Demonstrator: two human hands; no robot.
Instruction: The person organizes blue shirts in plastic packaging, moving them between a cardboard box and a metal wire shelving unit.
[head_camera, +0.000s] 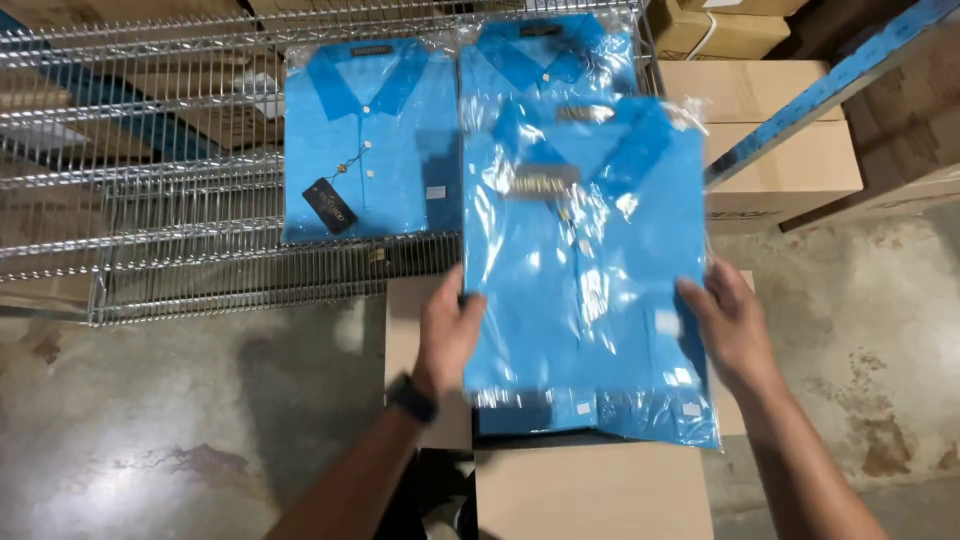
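Currently I grip the bagged shirt (585, 270) by both edges, left hand (450, 330) and right hand (730, 325), above the open box (590, 490). Slick plastic may slip through my fingers.

Bare forearms, black wristband (412, 398) on left

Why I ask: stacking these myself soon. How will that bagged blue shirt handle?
The bagged shirt looks slippery: its plastic is glossy. It's probably light and somewhat floppy, since the left hand and right hand hold it at both side edges.
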